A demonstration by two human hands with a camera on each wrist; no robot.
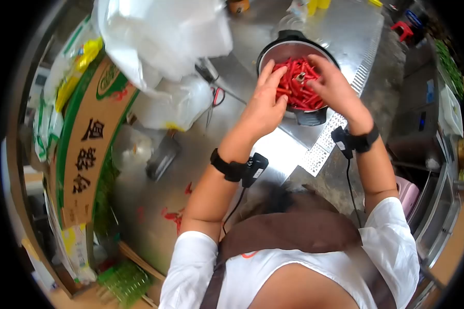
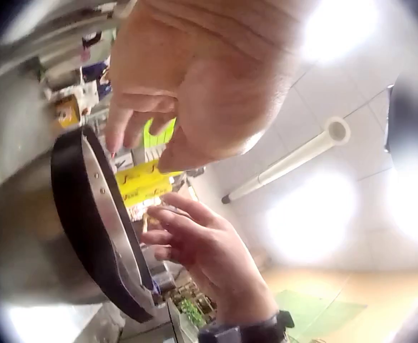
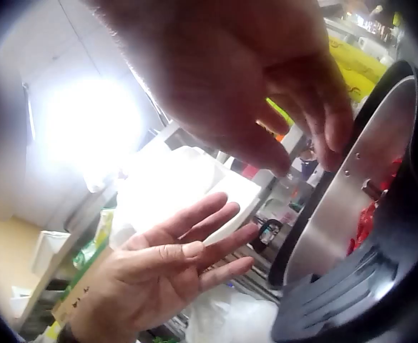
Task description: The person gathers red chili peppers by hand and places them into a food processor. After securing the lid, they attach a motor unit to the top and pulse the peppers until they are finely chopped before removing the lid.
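A round metal pot (image 1: 287, 49) with black handles stands on the steel table, filled with red chili peppers (image 1: 295, 97). A short metal post (image 1: 300, 77) rises from the middle of the peppers. Over the pot's left side is my left hand (image 1: 265, 107), its fingers loosely bent and holding nothing. My right hand (image 1: 337, 88) hovers at the right side, fingers spread and curved toward the peppers. In the right wrist view, the left hand (image 3: 169, 275) shows an open palm beside the pot's black rim. Both palms face inward across the pot.
Scissors (image 1: 217, 98) lie left of the pot, near white plastic bags (image 1: 165, 38). A printed cardboard box (image 1: 95, 134) stands on the left, with a black object (image 1: 163, 154) beside it. Red scraps (image 1: 175, 217) lie nearer me. Perforated metal (image 1: 317, 157) lines the table's right edge.
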